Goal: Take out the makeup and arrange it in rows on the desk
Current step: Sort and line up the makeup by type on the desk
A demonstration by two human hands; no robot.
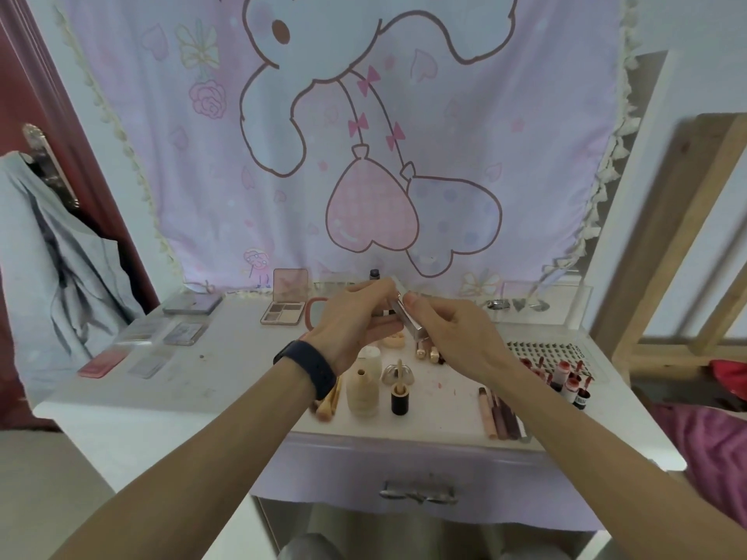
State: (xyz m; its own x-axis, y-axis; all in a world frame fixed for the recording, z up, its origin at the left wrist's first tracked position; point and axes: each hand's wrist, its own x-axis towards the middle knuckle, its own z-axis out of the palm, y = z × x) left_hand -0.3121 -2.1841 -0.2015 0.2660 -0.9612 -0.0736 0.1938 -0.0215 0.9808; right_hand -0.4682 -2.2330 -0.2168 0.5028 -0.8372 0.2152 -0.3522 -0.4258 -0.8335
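Head cam: left hand [355,317] and right hand [456,329] both pinched slim silver rectangular makeup tube [408,321], held tilted between them above white desk [226,357], cream plastic bottles [364,394] just below grip.

a pink cartoon-bear cloth hanging [364,135] with a tasselled edge fills the back. left, a grey garment [60,256] hangs by a dark red door [16,74]. right, a bare wooden frame [667,236] stands near crumpled magenta fabric [703,438].
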